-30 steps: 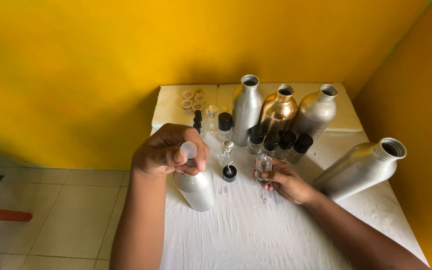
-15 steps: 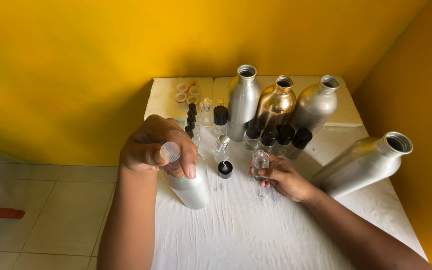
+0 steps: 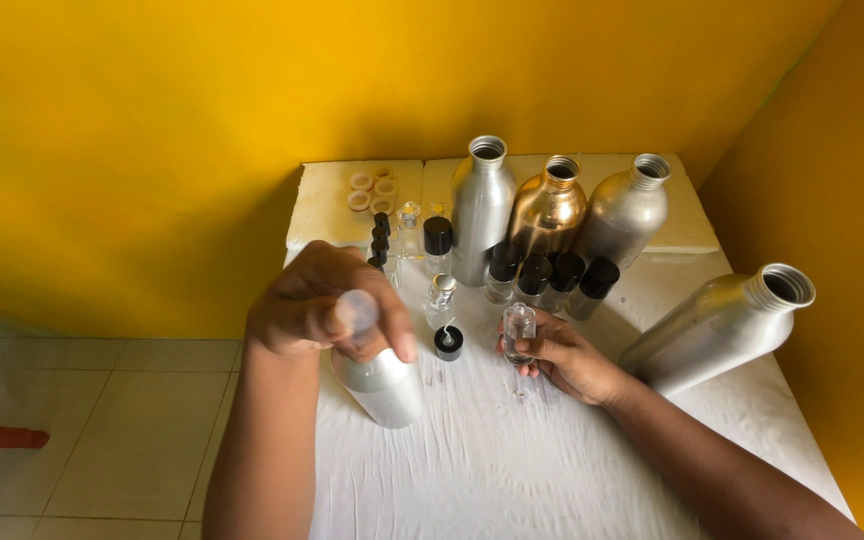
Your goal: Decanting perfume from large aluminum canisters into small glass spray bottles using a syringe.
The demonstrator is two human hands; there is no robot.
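Indoors, over a white-clothed table [image 3: 552,470], a person's left hand [image 3: 317,310] is gripping a silver aluminium bottle [image 3: 384,385] near its neck, tilted, while the right hand [image 3: 567,355] is pinching a small clear glass vial [image 3: 519,330] upright just beside a black cap [image 3: 448,342].

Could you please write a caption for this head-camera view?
Left hand grips a silver bottle; right hand holds a small glass vial.

We get bright, even light, soft shadows left of the table; the translucent plastic funnel [image 3: 356,312] looks blurry.
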